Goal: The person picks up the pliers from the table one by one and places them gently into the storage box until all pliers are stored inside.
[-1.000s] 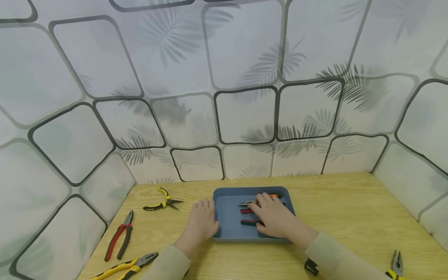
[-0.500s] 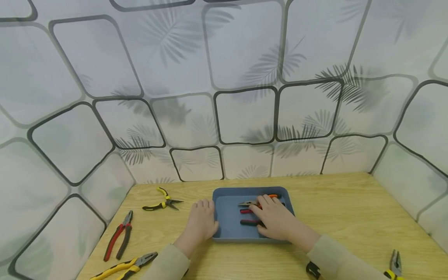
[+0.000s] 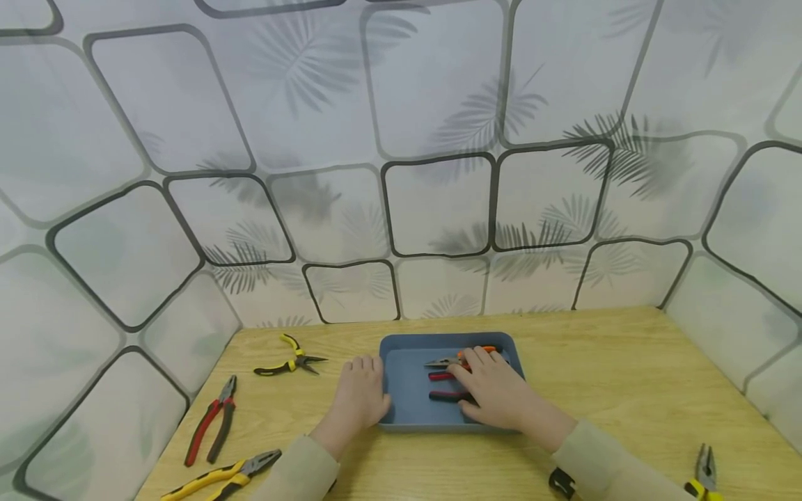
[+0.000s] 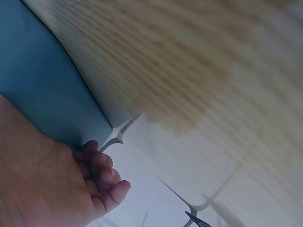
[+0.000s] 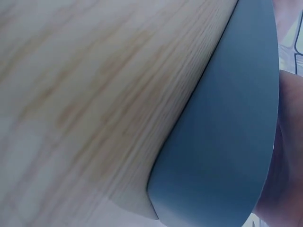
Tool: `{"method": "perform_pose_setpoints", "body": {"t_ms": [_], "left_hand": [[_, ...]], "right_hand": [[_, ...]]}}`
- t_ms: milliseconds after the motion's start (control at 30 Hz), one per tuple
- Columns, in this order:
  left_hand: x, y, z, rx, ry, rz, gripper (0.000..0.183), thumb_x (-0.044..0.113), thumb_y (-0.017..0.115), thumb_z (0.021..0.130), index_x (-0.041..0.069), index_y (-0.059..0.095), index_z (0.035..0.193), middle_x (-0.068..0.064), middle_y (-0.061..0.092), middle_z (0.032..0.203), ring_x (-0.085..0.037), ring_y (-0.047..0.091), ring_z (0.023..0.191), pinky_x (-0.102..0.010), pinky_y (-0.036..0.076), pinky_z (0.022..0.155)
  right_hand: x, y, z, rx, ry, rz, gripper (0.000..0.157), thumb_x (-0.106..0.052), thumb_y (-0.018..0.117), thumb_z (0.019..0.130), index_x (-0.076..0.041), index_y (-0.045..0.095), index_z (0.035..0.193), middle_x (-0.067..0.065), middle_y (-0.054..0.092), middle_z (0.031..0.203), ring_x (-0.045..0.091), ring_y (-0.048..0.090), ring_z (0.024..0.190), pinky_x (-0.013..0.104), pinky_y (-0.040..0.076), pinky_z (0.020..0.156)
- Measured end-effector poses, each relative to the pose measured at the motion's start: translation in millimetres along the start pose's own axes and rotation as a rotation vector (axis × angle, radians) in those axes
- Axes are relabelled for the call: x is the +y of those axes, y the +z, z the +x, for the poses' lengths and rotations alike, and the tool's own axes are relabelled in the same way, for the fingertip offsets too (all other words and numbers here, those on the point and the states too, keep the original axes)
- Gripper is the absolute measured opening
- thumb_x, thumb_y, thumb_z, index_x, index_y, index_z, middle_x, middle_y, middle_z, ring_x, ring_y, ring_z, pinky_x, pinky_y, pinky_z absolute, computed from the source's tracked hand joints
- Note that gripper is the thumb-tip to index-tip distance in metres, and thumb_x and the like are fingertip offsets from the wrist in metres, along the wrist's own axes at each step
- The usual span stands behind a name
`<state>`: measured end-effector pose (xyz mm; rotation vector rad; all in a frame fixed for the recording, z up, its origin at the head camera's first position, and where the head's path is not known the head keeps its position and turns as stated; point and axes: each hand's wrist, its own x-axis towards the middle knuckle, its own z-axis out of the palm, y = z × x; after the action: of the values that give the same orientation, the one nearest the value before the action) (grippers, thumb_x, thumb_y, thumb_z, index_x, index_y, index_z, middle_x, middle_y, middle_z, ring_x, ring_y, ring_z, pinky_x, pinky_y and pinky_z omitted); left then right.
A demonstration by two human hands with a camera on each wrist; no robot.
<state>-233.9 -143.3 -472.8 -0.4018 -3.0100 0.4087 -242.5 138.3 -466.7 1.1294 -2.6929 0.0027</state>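
Observation:
A shallow blue tray [image 3: 401, 427] sits on the wooden table between both hands. My left hand [image 3: 358, 396] lies along its left side, thumb at the rim; in the left wrist view its fingers [image 4: 111, 194] hang relaxed beside the tray wall [image 4: 52, 85]. Reaching over the tray's right half, my right hand [image 3: 495, 396] covers part of the pliers inside. Orange-handled pliers [image 3: 443, 362] point their jaws left at its fingertips. Red-and-black handles [image 3: 445, 396] stick out left from under its palm and thumb. I cannot tell whether its fingers pinch any of them.
Yellow-and-black long-nose pliers [image 3: 294, 364] lie open left of the tray. Nearer are red-and-black pliers [image 3: 216, 421] and large yellow-and-black pliers [image 3: 233, 479]. Another yellow-handled pair [image 3: 706, 473] lies at the front right. Patterned cloth walls [image 3: 438, 209] border the table.
Both hands stay nearly where they were at the tray. The right thumb and fingers shift only slightly over the pliers, and the whole view drifts a little.

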Motion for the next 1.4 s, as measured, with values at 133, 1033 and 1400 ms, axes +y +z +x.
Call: {"method": "perform_pose_setpoints", "body": {"t_ms": [133,1033,1400], "left_hand": [[-0.7,1.2,1.1,-0.011,0.001,0.000,0.051,0.048,0.062,0.096,0.003,0.057,0.119,-0.013,0.062,0.106,-0.028,0.061,0.099,-0.042,0.054,0.091],[-1.4,-6.9,-0.4,0.000,0.004,-0.003,0.051,0.049,0.064,0.095,0.003,0.056,0.116,-0.014,0.062,0.105,-0.028,0.061,0.099,-0.043,0.055,0.091],[-0.5,-2.3,-1.0,-0.008,0.004,-0.014,0.052,0.050,0.064,0.096,0.003,0.056,0.116,-0.013,0.062,0.104,-0.028,0.062,0.099,-0.042,0.055,0.091]], "right_hand": [[1.6,0.3,-1.7,0.015,0.000,-0.011,0.050,-0.042,0.072,0.096,-0.017,0.061,0.138,0.012,0.058,0.126,0.026,0.053,0.104,0.046,0.049,0.084],[13.9,-1.5,-20.5,0.064,0.041,-0.002,0.051,-0.035,0.075,0.091,-0.016,0.065,0.137,0.010,0.058,0.119,0.031,0.055,0.113,0.047,0.049,0.086],[14.4,-3.2,-29.4,0.051,0.050,-0.009,0.050,-0.039,0.077,0.092,-0.016,0.065,0.136,0.009,0.059,0.118,0.027,0.053,0.105,0.045,0.051,0.083]]}}
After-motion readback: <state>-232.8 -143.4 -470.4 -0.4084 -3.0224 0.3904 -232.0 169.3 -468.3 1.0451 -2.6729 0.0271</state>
